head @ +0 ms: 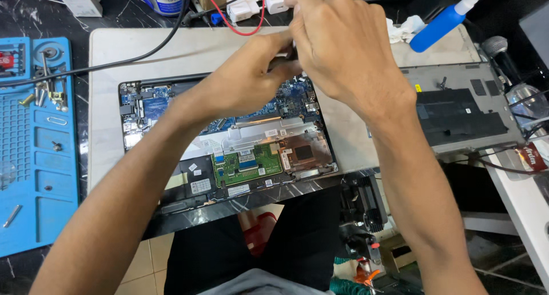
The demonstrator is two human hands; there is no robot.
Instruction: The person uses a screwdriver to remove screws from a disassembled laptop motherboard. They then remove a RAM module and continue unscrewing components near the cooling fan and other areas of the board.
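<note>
Right, both hands meet above the opened laptop [229, 152] (its base cover [457, 109] lies off to the right), left hand [240, 83] pinching a small dark part [281, 57], right hand [343, 49] curled over it. Whether the right fingers actually grip it, I cannot tell. Blue screw mat [37, 152] sits far left.

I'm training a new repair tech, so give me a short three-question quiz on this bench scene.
1. True or false: the opened laptop lies with its circuit boards exposed.
2. Which lies at the person's left? A) blue parts tray B) blue squeeze bottle C) grey bottom cover
3. Where are the left hand and right hand relative to the laptop?

Key: 1 true. 2 A. 3 Close together above its far edge, pinching something small and mostly hidden.
</note>
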